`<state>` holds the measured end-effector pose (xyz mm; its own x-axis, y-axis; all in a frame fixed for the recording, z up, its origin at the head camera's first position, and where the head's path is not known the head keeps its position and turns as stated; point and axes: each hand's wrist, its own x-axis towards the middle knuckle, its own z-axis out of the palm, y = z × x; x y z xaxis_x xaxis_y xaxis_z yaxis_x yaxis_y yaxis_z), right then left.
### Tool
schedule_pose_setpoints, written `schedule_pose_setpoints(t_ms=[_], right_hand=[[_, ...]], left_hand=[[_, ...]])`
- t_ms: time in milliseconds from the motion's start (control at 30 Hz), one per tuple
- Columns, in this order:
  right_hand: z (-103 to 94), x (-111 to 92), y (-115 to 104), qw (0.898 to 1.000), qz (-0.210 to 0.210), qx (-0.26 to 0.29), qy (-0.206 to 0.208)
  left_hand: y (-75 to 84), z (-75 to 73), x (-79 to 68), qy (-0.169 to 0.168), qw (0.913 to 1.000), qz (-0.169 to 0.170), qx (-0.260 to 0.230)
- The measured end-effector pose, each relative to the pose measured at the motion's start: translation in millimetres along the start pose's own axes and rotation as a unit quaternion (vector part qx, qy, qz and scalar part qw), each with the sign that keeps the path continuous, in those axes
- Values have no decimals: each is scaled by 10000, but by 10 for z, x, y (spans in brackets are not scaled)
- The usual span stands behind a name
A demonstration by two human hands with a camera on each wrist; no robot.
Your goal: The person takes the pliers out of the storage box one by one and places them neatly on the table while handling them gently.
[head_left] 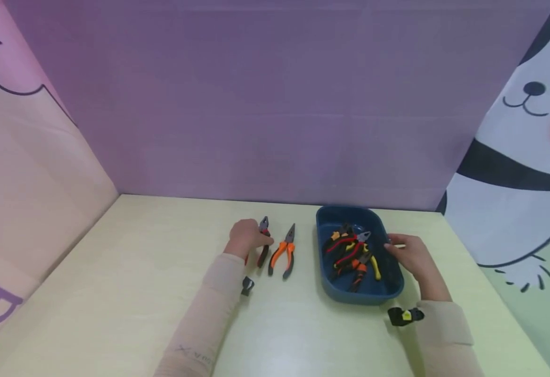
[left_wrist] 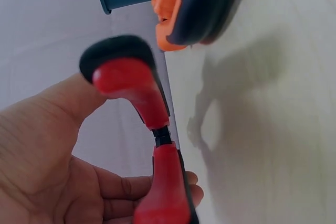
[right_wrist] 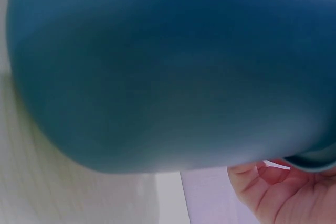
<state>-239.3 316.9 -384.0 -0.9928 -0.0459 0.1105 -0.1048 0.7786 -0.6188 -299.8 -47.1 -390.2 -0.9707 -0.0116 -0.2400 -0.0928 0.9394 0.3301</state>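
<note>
The left hand point(head_left: 248, 237) grips the red pliers point(head_left: 264, 225) near the desk's far edge point(head_left: 185, 200); the right hand point(head_left: 412, 257) pinches the blue tray point(head_left: 357, 299). Likely stiff, weighty, the pliers are best held by the handles

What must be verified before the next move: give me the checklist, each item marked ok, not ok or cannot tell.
1. Left hand holding the red-and-black pliers: ok.
2. Red-and-black pliers clear of the table: cannot tell.
3. Right hand holding the blue bin: ok, at its right side.
4. Blue bin upright: ok.
5. Orange-and-black pliers in the bin: not ok, lying on the table beside it.
</note>
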Motion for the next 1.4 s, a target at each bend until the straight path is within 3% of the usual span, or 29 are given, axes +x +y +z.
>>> schedule_pose_setpoints(t_ms=[600, 1400], right_hand=[[-23, 0, -13, 9999, 108, -25, -120], [-16, 15, -2, 9998, 160, 33, -126]], left_hand=[[36, 88, 70, -96, 9993, -312, 157], [49, 136, 72, -79, 9991, -358, 218]])
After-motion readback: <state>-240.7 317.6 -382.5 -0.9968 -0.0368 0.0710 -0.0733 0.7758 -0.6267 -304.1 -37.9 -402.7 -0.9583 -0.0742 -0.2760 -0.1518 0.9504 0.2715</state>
